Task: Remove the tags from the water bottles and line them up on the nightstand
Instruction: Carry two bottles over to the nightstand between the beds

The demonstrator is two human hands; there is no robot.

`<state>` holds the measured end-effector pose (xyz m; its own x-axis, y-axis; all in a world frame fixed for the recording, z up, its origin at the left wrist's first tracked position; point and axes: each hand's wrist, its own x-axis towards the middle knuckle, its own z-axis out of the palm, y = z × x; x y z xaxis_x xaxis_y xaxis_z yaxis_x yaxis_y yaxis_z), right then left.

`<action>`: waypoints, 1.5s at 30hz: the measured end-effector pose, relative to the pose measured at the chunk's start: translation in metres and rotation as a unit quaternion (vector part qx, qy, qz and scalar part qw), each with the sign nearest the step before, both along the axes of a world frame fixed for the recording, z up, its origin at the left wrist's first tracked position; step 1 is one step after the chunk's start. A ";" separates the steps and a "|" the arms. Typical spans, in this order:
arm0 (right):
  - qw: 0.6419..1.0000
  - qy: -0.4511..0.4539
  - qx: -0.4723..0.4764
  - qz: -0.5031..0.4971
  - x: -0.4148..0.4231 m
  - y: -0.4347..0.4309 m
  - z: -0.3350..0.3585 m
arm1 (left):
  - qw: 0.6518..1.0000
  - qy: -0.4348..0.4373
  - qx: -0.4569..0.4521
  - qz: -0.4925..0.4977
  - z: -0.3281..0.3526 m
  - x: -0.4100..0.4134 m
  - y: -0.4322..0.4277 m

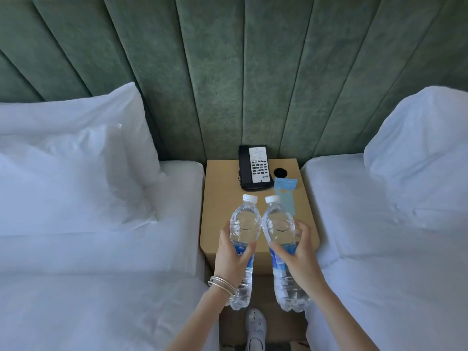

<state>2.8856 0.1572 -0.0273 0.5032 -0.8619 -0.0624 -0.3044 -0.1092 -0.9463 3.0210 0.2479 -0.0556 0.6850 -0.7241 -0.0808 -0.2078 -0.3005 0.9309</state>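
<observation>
Water bottles: the left bottle [244,224] and the right bottle [278,224] are both in the air at lower centre of the frame. They tilt so their white caps nearly meet over the near half of the nightstand [222,188].
Left hand: the left hand [231,257] is wrapped round the blue label of the left bottle, with bangles [222,285] on the wrist.
Right hand: the right hand [298,259] is curled round the label of the right bottle, thumb across the front.
Tags: pale blue tags [285,192] show just behind the right bottle's cap, right of centre. I cannot tell whether the nearer one lies flat or hangs from the neck.
Risk, tag: if one is on the neck, the bottle would be set down with the job half done.
Risk, tipping: both bottles lean, so a base landing on its edge could topple one towards the phone [254,168] or off the front edge.
Risk, crowding: the phone, a black disc [280,172] and the tags fill the back of the top. A bottle set on a tag would probably stand unsteady and spoil the row.
Risk, grip: the thin plastic likely buckles and slips under a squeeze.
</observation>
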 end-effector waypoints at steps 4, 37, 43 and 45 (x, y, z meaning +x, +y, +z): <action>1.000 0.002 0.005 0.008 0.028 -0.058 -0.029 | 1.000 -0.007 0.010 -0.013 -0.023 0.027 -0.051; 0.934 -0.233 -0.272 0.016 0.123 -0.172 -0.326 | 0.938 -0.136 -0.317 -0.016 -0.298 0.103 -0.189; 0.890 -0.291 -0.349 0.017 0.129 -0.179 -0.362 | 0.905 -0.191 -0.378 -0.037 -0.329 0.105 -0.190; 0.877 -0.297 -0.377 0.015 0.130 -0.181 -0.364 | 0.896 -0.204 -0.392 -0.034 -0.332 0.106 -0.190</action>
<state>3.0155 -0.0234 -0.3916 0.2776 -0.5318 0.8001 0.2311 -0.7714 -0.5929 3.1267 0.0581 -0.3879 0.4941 -0.4894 0.7185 -0.5723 0.4391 0.6926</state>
